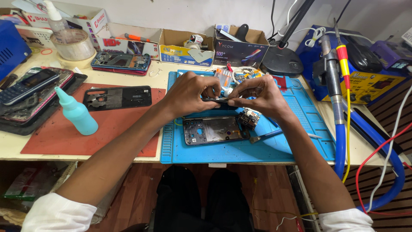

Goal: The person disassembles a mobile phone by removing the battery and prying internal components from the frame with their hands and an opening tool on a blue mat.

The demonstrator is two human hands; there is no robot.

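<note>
Your left hand (191,92) and right hand (257,95) pinch one thin dark part (216,99) over the blue mat (296,137) on the cluttered table (13,148); an opened phone (213,129) lies just below.

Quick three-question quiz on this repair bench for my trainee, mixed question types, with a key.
1. True or false: both hands pinch one thin dark flat part above the blue silicone work mat.
2. Which lies on the red rectangular mat? A) soldering iron B) turquoise plastic squeeze bottle C) tape roll
3. What lies on the blue mat just below the hands?

Key:
1. True: left hand and right hand hold the thin dark flat part.
2. B
3. An opened phone body, inside up.
</note>
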